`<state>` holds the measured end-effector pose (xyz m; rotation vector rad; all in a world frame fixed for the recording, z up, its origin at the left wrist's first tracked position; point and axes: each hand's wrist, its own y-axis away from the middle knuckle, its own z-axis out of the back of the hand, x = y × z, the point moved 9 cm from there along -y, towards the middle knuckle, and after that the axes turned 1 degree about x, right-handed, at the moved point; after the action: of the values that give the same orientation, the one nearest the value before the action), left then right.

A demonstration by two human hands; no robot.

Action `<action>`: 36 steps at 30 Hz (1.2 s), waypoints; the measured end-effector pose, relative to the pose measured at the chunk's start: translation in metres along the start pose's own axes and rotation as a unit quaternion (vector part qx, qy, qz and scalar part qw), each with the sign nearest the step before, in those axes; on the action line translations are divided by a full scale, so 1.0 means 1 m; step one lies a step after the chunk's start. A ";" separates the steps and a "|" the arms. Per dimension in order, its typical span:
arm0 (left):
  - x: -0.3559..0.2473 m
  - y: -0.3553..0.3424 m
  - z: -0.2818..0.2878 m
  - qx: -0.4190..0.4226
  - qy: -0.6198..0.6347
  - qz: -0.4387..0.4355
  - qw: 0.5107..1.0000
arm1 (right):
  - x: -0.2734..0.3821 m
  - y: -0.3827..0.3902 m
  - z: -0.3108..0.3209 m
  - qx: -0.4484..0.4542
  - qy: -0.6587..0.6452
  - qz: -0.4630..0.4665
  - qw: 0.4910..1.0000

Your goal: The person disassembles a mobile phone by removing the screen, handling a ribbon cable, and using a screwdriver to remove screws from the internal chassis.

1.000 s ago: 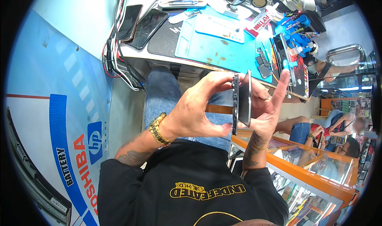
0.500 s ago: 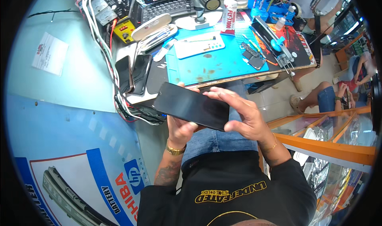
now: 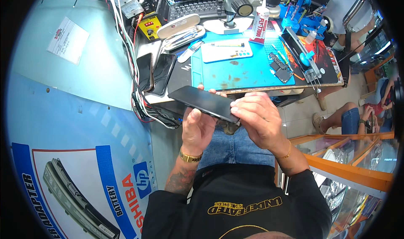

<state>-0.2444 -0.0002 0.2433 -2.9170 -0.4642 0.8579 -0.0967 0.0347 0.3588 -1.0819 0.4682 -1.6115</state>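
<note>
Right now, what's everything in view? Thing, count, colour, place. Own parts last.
flat rectangular phone: 1, black, in both hands
flat glossy phones: 2, dark, desk's left end
rectangular work mat: 1, blue, desk
shallow tray: 1, white, on mat
nozzle-tipped tube: 1, white and red, right of tray
small electronic part: 1, black, mat's right side
long clamp-like holder: 1, dark with blue knob, desk's right
open hinged case: 1, beige, left of tray
keyboard: 1, black, desk's back
paper sheet: 1, white, left wall
glass display case: count unclear, orange-edged, lower right
left hand: 1, bare, under phone
right hand: 1, bare, phone's right end
</note>
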 end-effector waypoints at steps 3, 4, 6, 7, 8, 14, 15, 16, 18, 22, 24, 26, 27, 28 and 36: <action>-0.003 -0.001 -0.011 -0.003 -0.001 -0.014 1.000 | -0.020 0.013 0.003 -0.040 -0.051 -0.055 0.996; -0.010 -0.002 -0.007 -0.041 -0.048 -0.015 0.998 | -0.043 0.026 0.001 -0.068 -0.131 -0.179 0.973; -0.021 0.001 0.005 -0.104 -0.113 -0.050 0.987 | -0.068 0.054 -0.017 -0.162 -0.368 -0.365 0.840; -0.027 0.002 0.003 -0.095 -0.157 -0.062 0.981 | -0.065 0.055 -0.020 -0.162 -0.364 -0.367 0.840; -0.027 0.001 -0.001 -0.079 -0.154 -0.076 0.982 | -0.068 0.064 -0.037 -0.180 -0.502 -0.419 0.735; 0.003 -0.020 -0.039 -0.032 -0.046 -0.026 0.998 | -0.029 0.092 -0.078 -0.228 -0.645 -0.471 0.557; 0.007 -0.023 -0.053 -0.018 0.087 0.003 0.996 | -0.024 0.093 -0.078 -0.219 -0.645 -0.476 0.556; 0.009 -0.024 -0.052 0.016 0.120 0.031 0.992 | -0.018 0.087 -0.072 -0.194 -0.627 -0.464 0.595; 0.009 -0.023 -0.059 0.095 0.195 0.085 0.973 | -0.015 0.090 -0.061 -0.131 -0.591 -0.424 0.674; 0.019 -0.019 -0.045 0.000 0.191 0.164 0.968 | -0.001 0.047 0.014 -0.051 -0.134 -0.130 0.981; 0.029 -0.015 -0.051 -0.002 0.237 0.233 0.943 | 0.013 0.024 0.025 0.010 -0.006 -0.057 0.998; 0.036 -0.010 -0.053 -0.002 0.251 0.262 0.932 | 0.015 0.012 0.021 0.059 0.030 -0.046 0.997; 0.040 -0.006 -0.054 -0.007 0.254 0.276 0.927 | 0.015 0.006 0.018 0.084 0.051 -0.030 0.995; 0.043 -0.003 -0.055 -0.011 0.258 0.290 0.922 | 0.011 0.004 0.017 0.085 0.052 -0.031 0.995; 0.043 -0.002 -0.057 -0.043 0.205 0.272 0.939 | 0.009 0.004 0.000 0.151 -0.038 -0.040 0.987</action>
<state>-0.1795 0.0164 0.2695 -3.2223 0.3614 0.2280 -0.0945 0.0253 0.3590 -0.9364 0.1245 -1.6437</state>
